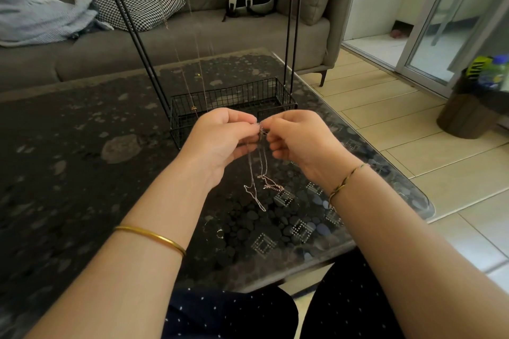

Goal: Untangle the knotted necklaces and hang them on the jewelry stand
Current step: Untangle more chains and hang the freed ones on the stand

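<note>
My left hand [220, 137] and my right hand [296, 140] are raised over the table, fingertips almost touching, both pinching a knot in thin tangled necklaces [260, 173]. The chains hang down from the knot, and their loose ends and a clasp lie on the glass. Just behind my hands stands the black wire jewelry stand [234, 102] with a mesh basket base and tall rods. Fine chains [192, 69] hang from its top bar down toward the basket.
The dark glass table [82, 146] with a pebble pattern fills the foreground; its right edge borders a tiled floor. A small ring [220, 233] lies on the glass near me. A grey sofa [192, 36] with cushions and a backpack stands behind.
</note>
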### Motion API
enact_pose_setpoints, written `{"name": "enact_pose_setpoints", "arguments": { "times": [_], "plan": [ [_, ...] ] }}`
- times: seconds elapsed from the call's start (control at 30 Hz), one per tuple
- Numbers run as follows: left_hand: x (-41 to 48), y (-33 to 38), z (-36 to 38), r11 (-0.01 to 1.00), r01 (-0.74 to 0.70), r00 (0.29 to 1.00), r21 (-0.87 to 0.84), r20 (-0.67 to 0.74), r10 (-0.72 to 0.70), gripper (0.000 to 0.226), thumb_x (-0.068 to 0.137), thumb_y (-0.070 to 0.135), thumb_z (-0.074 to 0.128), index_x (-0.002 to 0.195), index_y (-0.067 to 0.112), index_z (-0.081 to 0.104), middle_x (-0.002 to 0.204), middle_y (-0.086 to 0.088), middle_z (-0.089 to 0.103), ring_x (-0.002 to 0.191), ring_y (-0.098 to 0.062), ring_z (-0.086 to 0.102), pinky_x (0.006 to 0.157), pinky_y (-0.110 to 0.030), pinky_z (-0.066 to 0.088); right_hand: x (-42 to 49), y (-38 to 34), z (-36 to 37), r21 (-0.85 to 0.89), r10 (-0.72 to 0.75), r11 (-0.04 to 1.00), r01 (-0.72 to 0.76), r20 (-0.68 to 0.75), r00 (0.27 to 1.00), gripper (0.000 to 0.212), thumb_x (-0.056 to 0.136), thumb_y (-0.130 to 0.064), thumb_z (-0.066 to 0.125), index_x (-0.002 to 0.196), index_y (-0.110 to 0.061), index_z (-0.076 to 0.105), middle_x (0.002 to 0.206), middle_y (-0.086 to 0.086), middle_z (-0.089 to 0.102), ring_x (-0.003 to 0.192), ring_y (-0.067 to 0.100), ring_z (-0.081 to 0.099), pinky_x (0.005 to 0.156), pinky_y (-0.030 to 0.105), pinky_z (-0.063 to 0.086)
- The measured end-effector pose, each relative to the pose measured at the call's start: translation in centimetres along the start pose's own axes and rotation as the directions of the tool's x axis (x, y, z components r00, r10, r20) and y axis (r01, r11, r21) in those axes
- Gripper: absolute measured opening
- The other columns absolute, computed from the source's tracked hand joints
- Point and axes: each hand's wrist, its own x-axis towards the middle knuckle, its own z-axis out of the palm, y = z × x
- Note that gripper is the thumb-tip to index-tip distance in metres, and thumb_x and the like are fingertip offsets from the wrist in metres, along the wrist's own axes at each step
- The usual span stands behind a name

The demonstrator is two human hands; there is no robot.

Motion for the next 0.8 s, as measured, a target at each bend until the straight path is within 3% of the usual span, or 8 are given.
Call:
{"name": "enact_pose_setpoints", "arguments": {
  "times": [0.17,0.37,0.6,0.7,0.8],
  "plan": [
    [0.0,0.0,-0.2,1.000,0.000,1.000,-0.025,-0.016,-0.001,0.014,0.088,-0.001,0.061,0.085,0.012,0.064,0.090,-0.008,0.067,0.080,-0.014,0.063,0.077,-0.030,0.057,0.0,0.1,0.0,-0.145,-0.012,0.989,0.015,0.020,1.000,0.020,0.089,-0.005,0.052,0.071,-0.008,0.061,0.063,0.002,0.054,0.054,0.009,0.049,0.048,0.016,0.046],
    [-0.2,0.0,-0.2,0.999,-0.006,0.999,0.039,0.032,0.005,0.022,0.092,-0.001,0.055,0.093,0.015,0.069,0.097,-0.007,0.065,0.085,-0.013,0.062,0.077,-0.028,0.058,0.0,0.1,-0.2,-0.053,-0.034,0.998,0.032,-0.031,0.999,0.015,0.089,-0.003,0.050,0.078,-0.010,0.059,0.064,0.001,0.054,0.055,0.009,0.049,0.050,0.018,0.046],
    [-0.1,-0.2,0.5,0.984,-0.005,0.999,0.179,0.041,-0.002,0.015,0.093,0.002,0.055,0.089,0.013,0.065,0.086,-0.004,0.066,0.075,-0.010,0.061,0.065,-0.022,0.051,-0.1,-0.1,-0.6,0.168,-0.019,0.985,0.043,-0.137,0.990,0.020,0.086,0.002,0.051,0.078,-0.013,0.061,0.066,0.002,0.056,0.057,0.010,0.050,0.053,0.020,0.044],
    [0.0,-0.2,0.7,0.975,0.004,1.000,0.224,0.014,-0.007,0.015,0.091,0.002,0.055,0.087,0.013,0.065,0.087,-0.005,0.068,0.075,-0.010,0.060,0.062,-0.022,0.048,0.0,-0.2,-0.6,0.386,0.115,0.919,-0.080,-0.070,0.991,0.020,0.086,0.002,0.052,0.077,-0.015,0.057,0.068,0.001,0.057,0.055,0.009,0.049,0.052,0.021,0.042],
    [0.2,-0.3,0.9,0.970,0.011,1.000,0.245,-0.031,-0.003,0.016,0.088,0.003,0.056,0.082,0.014,0.065,0.079,-0.004,0.066,0.071,-0.011,0.059,0.062,-0.024,0.047,0.2,-0.1,-0.6,0.500,0.248,0.833,-0.236,0.043,0.968,0.020,0.086,0.001,0.046,0.077,-0.016,0.052,0.067,0.000,0.054,0.051,0.008,0.041,0.046,0.018,0.033]
  ]
}}
